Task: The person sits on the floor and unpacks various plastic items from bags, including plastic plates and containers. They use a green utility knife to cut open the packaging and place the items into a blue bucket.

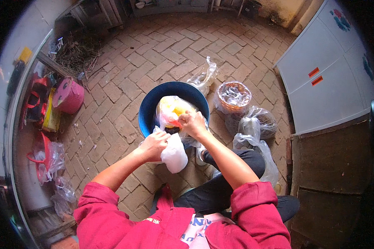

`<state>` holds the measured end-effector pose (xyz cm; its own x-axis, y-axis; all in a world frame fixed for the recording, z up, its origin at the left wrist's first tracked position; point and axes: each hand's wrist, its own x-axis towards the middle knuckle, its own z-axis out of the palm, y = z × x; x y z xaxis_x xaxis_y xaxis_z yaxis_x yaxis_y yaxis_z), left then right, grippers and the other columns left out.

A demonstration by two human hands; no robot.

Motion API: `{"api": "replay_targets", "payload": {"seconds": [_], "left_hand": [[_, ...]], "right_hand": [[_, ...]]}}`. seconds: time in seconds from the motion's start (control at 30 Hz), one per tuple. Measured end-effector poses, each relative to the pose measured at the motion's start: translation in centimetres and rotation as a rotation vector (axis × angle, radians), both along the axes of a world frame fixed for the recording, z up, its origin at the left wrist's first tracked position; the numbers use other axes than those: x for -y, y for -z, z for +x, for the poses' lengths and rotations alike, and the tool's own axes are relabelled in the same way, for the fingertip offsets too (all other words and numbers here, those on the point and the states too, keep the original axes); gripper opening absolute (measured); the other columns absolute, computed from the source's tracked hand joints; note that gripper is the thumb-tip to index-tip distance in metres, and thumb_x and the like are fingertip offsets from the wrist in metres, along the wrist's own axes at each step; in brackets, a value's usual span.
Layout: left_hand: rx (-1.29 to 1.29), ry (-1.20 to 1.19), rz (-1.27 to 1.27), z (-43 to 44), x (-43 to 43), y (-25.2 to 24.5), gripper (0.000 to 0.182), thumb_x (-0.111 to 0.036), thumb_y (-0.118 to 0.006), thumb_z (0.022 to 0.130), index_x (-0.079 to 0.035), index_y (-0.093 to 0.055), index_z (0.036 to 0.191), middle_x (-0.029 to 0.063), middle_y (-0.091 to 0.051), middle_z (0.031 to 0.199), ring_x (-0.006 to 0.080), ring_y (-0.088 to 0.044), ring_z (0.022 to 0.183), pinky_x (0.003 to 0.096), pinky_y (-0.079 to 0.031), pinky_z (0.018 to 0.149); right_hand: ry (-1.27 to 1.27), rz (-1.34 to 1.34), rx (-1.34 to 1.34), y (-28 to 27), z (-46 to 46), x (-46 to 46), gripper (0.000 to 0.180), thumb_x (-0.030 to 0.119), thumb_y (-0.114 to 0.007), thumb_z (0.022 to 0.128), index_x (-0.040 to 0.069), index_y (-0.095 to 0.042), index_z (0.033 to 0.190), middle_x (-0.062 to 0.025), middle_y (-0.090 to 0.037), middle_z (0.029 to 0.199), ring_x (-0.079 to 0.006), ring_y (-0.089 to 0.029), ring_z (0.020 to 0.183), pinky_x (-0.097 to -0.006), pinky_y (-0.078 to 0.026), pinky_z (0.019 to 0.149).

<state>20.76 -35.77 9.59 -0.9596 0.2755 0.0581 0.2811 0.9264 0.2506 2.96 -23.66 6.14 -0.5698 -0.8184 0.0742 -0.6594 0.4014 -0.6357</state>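
A dark blue round tub (146,107) stands on the brick floor before me. Inside it is a translucent plastic bag (166,109) with yellow, pink and red things in it, not clear enough to name. My left hand (155,144) is at the tub's near rim, its fingers closed on a white plastic bag (174,154) that bulges out beside it. Over the right side of the tub, my right hand (193,124) pinches at the translucent bag's edge; its fingertips partly cover what they hold.
Right of the tub are a bag-lined orange basket (233,96) and a knotted clear bag (258,123). A crumpled clear bag (204,77) lies behind the tub. A grey cabinet (327,77) stands far right. At left are a pink round container (69,95) and red-handled bags (46,158).
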Motion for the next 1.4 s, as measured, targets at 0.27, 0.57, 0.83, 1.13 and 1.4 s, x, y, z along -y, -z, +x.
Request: {"api": "replay_targets", "payload": {"seconds": [0.27,0.57,0.83,1.13,1.4], "left_hand": [[-0.082,-0.194,0.029,-2.4,0.0,1.0,0.045,-0.022,-0.066,0.066,-0.003,-0.062,0.107,0.0207,-0.046,0.13,0.033,-0.045,0.122,0.0373,-0.045,0.096],[0.448,-0.488,0.013,-4.9,-0.1,2.4,0.032,-0.022,-0.065,0.067,-0.008,-0.067,0.095,0.017,-0.064,0.104,0.0351,-0.059,0.1,0.0407,-0.052,0.079],[0.663,-0.558,0.037,-7.4,1.3,3.5,0.05,-0.037,-0.066,0.067,-0.009,-0.065,0.108,0.0192,-0.064,0.109,0.0323,-0.06,0.103,0.0389,-0.046,0.089],[-0.282,-0.145,0.052,-9.1,0.5,-0.3,0.058,-0.03,-0.071,0.068,-0.009,-0.056,0.12,0.0206,-0.046,0.132,0.0369,-0.039,0.124,0.0394,-0.031,0.106],[0.353,-0.311,0.043,-9.5,-2.0,6.4,0.062,-0.032,-0.074,0.062,-0.013,-0.058,0.119,0.0184,-0.056,0.122,0.0354,-0.05,0.116,0.0404,-0.038,0.101]], "right_hand": [[-0.049,-0.274,0.592,0.6,-0.3,-0.4,0.014,0.012,-0.057,0.085,0.001,-0.062,0.092,-0.0099,-0.064,0.084,-0.0142,-0.059,0.08,-0.0294,-0.047,0.075],[0.322,-0.941,1.112,-7.6,-5.5,-3.4,0.011,0.016,-0.044,0.098,0.007,-0.05,0.094,-0.0014,-0.054,0.079,-0.0121,-0.054,0.071,-0.0292,-0.048,0.075],[0.188,-0.917,1.152,-9.3,-4.7,-6.0,0.011,0.017,-0.042,0.099,0.009,-0.049,0.095,-0.0019,-0.053,0.078,-0.0147,-0.054,0.07,-0.0285,-0.045,0.074],[0.185,-0.414,0.734,-6.1,-2.0,-5.2,0.04,0.039,-0.06,0.09,0.006,-0.06,0.112,-0.0016,-0.061,0.096,-0.0158,-0.056,0.088,-0.0311,-0.043,0.082],[0.394,-1.074,0.279,-14.0,-6.1,-5.1,0.032,0.03,-0.05,0.096,0.002,-0.064,0.091,-0.0051,-0.063,0.071,-0.0114,-0.058,0.067,-0.0285,-0.045,0.057]]}}
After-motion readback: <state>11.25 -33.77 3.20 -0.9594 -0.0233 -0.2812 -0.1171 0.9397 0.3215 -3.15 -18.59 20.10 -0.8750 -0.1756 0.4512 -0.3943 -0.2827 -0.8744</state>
